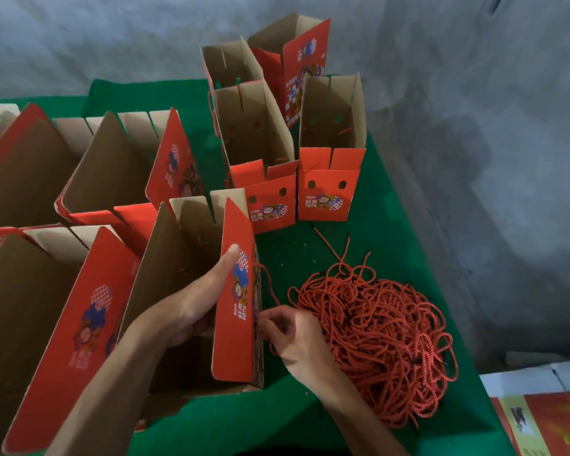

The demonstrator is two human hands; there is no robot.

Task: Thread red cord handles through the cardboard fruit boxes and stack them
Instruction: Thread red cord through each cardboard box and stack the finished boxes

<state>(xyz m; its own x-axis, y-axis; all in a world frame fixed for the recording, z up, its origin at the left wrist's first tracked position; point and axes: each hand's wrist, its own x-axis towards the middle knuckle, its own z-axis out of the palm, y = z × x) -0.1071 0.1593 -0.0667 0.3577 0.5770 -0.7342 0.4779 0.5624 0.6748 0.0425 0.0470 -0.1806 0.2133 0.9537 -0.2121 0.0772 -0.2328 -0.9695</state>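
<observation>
**One cord half-fed, and a snarl waiting beside it**

One open fruit box stands at the near edge of the green worktop, and everything here is placed from it. The left hand reaches inside it, thumb laid flat on the red printed flap, fingers hidden behind the panel, so it grips that flap. The right hand, just outside the box's right wall, pinches a red cord against that wall; the cord loops up along it.

Likely trouble: the pile of red cords, just right of the box, touches the right hand, so pulling could drag neighbours along or knot the strand. The cord end may fray or miss the hole, which is not visible from here. Tugging hard could tear the cardboard or tip the box, should the left hand ease off.

Beyond the box stand four upright boxes. Left of it more boxes lie nested in rows. The worktop is covered in green felt-like cloth; around it is grey, stained concrete.
</observation>
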